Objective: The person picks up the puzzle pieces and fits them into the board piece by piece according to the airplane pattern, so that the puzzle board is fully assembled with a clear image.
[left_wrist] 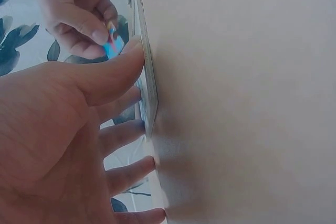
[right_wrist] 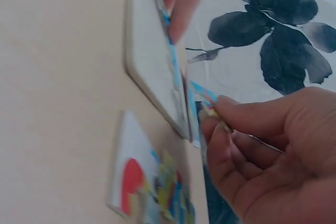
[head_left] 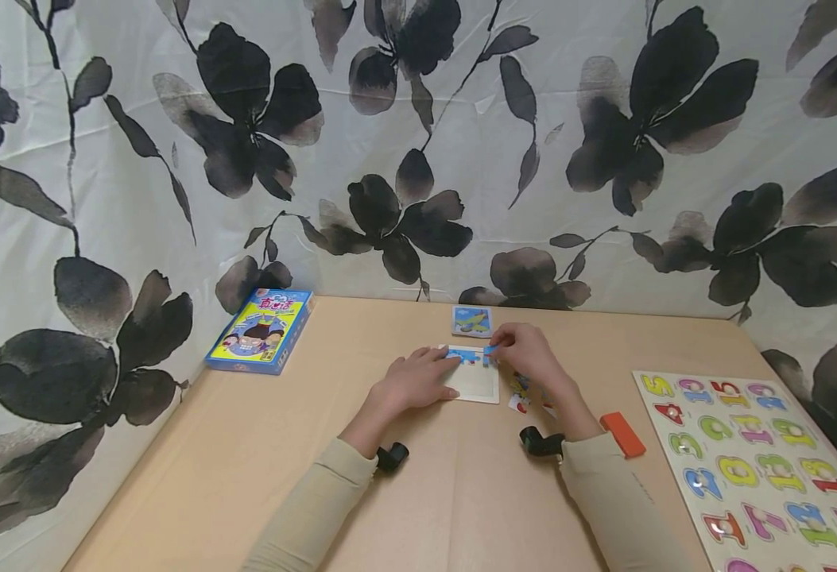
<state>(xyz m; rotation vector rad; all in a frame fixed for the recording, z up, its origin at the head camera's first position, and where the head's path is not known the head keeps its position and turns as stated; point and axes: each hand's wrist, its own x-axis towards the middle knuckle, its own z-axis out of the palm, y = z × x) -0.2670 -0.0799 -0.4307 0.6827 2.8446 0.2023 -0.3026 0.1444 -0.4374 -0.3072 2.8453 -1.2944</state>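
blue edges show between the thumb and fingertips of the right hand [head_left: 528, 349] in the head view: they pinch a small puzzle piece [head_left: 490, 350] at the upper right corner of a white puzzle tray [head_left: 478, 385], by the end of a blue row [head_left: 465, 356] along its top, while the left hand [head_left: 412, 380] lies spread over the tray's left side. loose pieces [head_left: 521, 389] lie just nearer the person than the right fingertips, and a picture tile [head_left: 471, 321] just beyond them. in the left wrist view the left thumb touches the tray's edge, its other fingers straight and apart; that seems a good brace, best kept firm but light. in the right wrist view the right-hand pinch is narrow, holding the piece tilted beside the tray's corner. flattening it, matching its tabs to its neighbour and pressing with one fingertip should seat it; forcing could lift the row.
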